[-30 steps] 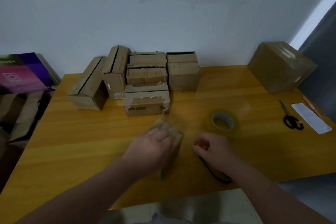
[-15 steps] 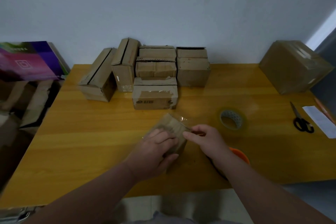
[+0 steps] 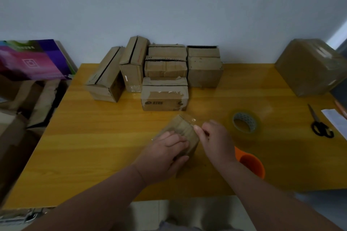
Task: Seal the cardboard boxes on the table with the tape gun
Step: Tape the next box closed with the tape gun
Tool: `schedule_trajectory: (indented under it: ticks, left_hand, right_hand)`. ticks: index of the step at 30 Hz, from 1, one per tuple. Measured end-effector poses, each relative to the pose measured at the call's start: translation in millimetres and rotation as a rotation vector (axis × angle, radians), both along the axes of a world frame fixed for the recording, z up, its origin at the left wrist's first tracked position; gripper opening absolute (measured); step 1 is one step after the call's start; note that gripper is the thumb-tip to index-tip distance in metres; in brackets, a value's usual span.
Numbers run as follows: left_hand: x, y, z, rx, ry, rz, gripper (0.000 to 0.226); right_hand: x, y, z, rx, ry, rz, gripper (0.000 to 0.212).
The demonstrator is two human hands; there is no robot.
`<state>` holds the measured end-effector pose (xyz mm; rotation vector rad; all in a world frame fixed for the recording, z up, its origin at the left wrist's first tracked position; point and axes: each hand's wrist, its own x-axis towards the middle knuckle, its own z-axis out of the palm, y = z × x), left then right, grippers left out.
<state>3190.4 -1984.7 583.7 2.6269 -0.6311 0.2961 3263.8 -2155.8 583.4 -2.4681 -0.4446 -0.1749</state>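
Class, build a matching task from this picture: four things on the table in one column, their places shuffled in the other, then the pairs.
Things: 1 scissors; 2 tape roll; 3 small box; 4 orange tape gun.
Places: A gripped by the left hand; B near the right edge of the table; C beside the right hand, at its wrist; D between small box and scissors.
Pairs: 1-B, 2-D, 3-A, 4-C.

A packing room: stacked cardboard boxes (image 3: pixel 165 97), a tape roll (image 3: pixel 244 118) and scissors (image 3: pixel 319 124) on a wooden desk (image 3: pixel 93 137) against a pale wall (image 3: pixel 169 5).
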Motion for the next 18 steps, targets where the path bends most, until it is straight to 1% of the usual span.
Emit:
schedule_trajectory:
  ticks: [2,4,5,7,8,10,11,14,16,18]
  left_hand:
    - [1,0,0,-0.018,-0.007,0.000,0.034]
    - [4,1,2,-0.033,-0.007,0.004,0.035]
    - [5,1,2,-0.035,-0.001,0.001,0.035]
    - [7,3,3,-0.030,0.016,-0.017,0.032]
    - [9,4,2,-0.026,0.020,-0.028,0.031]
    - [10,6,2,-0.028,-0.014,-0.039,0.027]
    - [11,7,1,-0.036,-0.053,-0.037,0.024]
    - [12,8,3,-0.077,-0.161,0.019,0.014]
    - [13,9,4,-0.104,-0.161,0.136,0.020]
    - [15,10,7,-0.152,-0.085,0.303,0.035]
  right_hand:
    - [0,-1,-2,-0.076,-0.012,-0.023,0.040]
    - [1,-5,0,-0.101,-0.045,-0.062,0.037]
    - [2,-7,2,-0.093,-0.093,-0.079,0.032]
    - [4,-11,9,-0.138,-0.273,-0.051,0.014]
    - [4,-11,12,-0.200,-0.364,-0.010,0.015]
    - [5,-8,17,-0.346,-0.454,0.119,0.031]
    - [6,-5,19,-0.396,-0.460,0.174,0.037]
    - [5,2,20,-0.510,-0.382,0.282,0.048]
    - [5,3,22,-0.558,-0.349,0.298,0.047]
    - [7,3,23,-0.562,-0.324,0.292,0.048]
